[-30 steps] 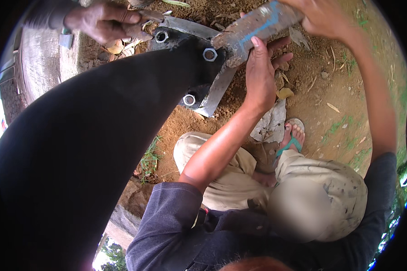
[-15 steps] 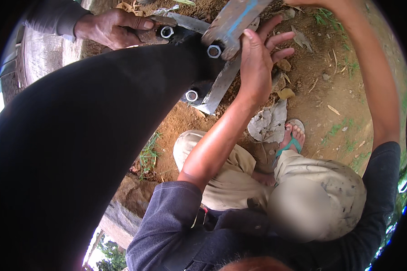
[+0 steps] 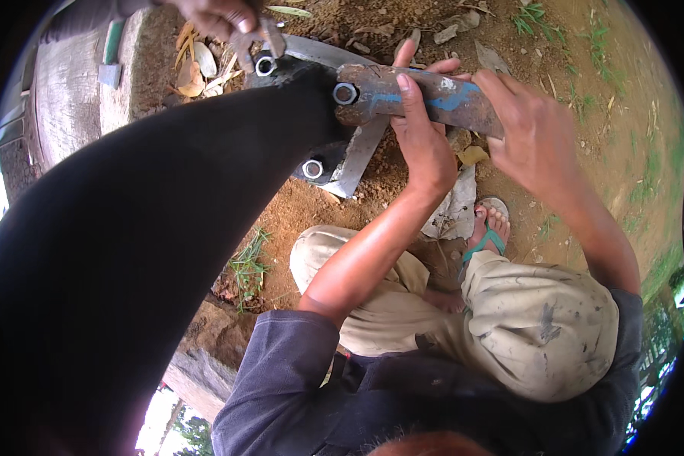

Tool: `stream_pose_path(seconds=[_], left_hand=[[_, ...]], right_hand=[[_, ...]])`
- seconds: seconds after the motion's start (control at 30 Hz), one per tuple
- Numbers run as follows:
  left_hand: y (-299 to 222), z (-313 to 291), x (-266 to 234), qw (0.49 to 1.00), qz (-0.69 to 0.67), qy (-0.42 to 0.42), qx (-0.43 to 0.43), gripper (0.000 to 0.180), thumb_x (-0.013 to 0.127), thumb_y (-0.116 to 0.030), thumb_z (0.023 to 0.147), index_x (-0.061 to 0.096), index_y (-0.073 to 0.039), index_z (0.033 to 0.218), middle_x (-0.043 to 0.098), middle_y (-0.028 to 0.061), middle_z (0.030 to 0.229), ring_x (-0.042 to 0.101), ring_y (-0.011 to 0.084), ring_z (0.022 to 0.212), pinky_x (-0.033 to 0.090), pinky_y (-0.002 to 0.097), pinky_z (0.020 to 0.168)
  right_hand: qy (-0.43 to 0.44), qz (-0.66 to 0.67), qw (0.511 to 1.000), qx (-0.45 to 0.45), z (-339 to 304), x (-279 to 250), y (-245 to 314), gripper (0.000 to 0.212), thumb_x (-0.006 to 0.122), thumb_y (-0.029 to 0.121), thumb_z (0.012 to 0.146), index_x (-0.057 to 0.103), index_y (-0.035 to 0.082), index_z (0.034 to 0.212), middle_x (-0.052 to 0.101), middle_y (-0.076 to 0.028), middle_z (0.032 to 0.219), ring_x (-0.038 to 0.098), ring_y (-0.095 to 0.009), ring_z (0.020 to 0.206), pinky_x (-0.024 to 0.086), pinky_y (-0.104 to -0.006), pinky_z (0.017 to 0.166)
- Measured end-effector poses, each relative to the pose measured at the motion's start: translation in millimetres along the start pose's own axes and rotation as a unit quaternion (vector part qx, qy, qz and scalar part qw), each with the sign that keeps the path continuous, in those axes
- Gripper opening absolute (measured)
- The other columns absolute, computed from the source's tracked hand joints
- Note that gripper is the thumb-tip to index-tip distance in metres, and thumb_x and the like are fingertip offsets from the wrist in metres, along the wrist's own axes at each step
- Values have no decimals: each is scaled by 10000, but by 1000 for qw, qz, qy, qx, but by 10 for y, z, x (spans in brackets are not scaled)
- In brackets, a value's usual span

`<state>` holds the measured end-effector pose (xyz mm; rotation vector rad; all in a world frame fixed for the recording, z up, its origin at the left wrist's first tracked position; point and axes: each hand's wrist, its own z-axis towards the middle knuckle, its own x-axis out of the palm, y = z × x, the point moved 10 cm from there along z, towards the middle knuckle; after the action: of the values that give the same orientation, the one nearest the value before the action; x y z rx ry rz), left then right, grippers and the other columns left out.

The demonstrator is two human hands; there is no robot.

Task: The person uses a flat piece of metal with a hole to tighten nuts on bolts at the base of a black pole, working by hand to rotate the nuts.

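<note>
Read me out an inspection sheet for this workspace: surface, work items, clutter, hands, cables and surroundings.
Surface: brown soil, with grass tufts.
Work items: rusty bar with blue paint, its end at a hex nut; black column above a silver plate; two more nuts in view.
Clutter: dry leaves on the ground.
Hands: left hand, thumb over the bar, fingers extended past its far edge; right hand grips the bar's other end; a co-worker's hand holds a metal piece by another nut.
Cables: nothing seen.
Surroundings: rock at lower left; green-handled tool at upper left.
</note>
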<state>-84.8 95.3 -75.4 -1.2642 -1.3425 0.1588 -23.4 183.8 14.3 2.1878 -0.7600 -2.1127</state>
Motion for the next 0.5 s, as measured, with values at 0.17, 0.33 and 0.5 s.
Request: stream_pose_path(seconds=[0.17,0.33,0.5], left_hand=[[-12,45,183,997,36,54,-37,655,273,-550,1108,173,-181,1639,544,132,1433,617,254,1200,495,442,1005],[33,158,217,989,59,128,-41,664,231,-592,1090,290,-146,1579,517,142,1461,620,266,1200,523,421,963],[3,205,290,986,48,152,-38,689,202,-614,1074,325,-122,1541,510,151,1466,617,271,1209,528,422,968]], right_hand=[[-95,-119,968,-198,477,-227,-243,543,671,-47,708,636,76,1235,691,-148,1113,696,-357,984,558,-458,773],[16,-56,952,-300,1186,-326,-69,350,673,60,684,665,54,1033,681,-107,904,660,-352,952,499,-458,818],[9,-23,941,-338,1319,-376,-24,283,673,43,656,624,52,934,672,-119,892,652,-377,941,496,-490,790]])
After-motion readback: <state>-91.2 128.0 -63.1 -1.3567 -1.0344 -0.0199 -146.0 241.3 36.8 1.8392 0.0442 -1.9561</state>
